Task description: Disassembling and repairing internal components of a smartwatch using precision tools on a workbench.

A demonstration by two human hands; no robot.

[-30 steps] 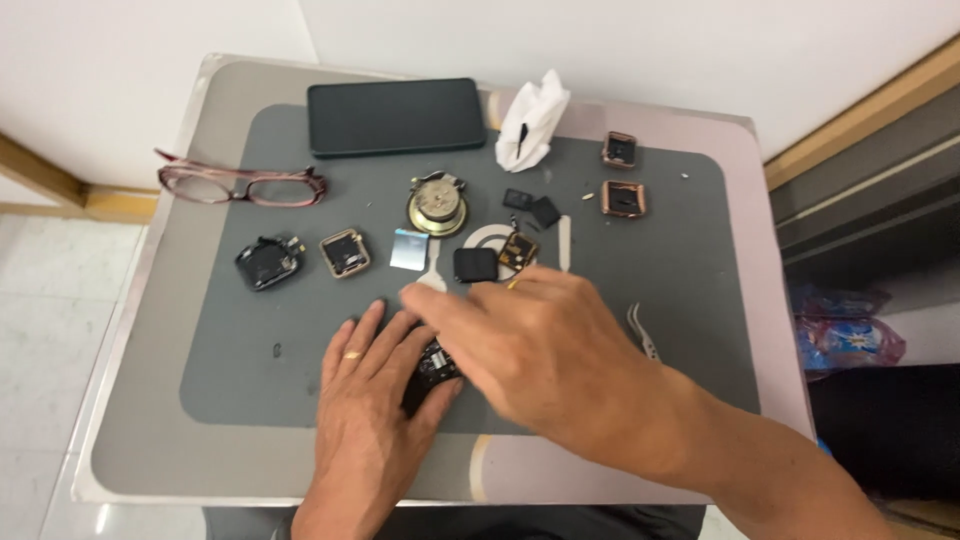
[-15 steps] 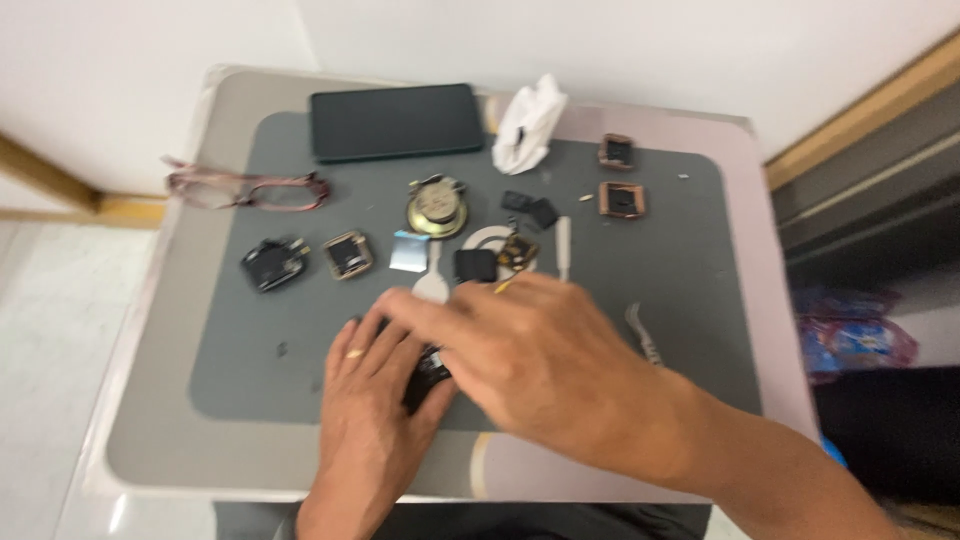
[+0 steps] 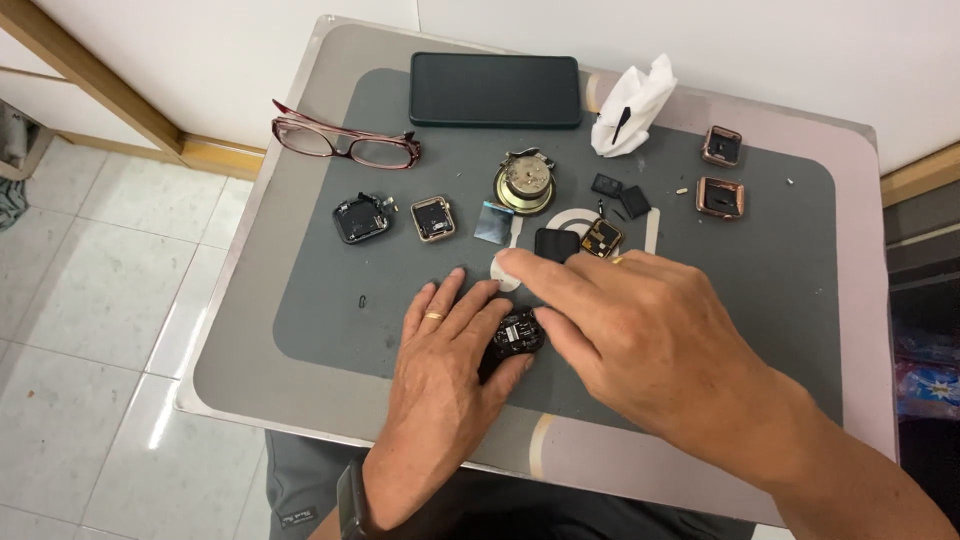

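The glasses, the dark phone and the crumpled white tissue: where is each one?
glasses (image 3: 345, 143), head view, on the bridge between the lenses.
dark phone (image 3: 495, 89), head view, middle of its screen.
crumpled white tissue (image 3: 640, 100), head view, on its bunched middle.

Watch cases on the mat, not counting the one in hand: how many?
4. Black case at left, gold case beside it, two rose cases at right: upper and lower. The right hand may hide more.
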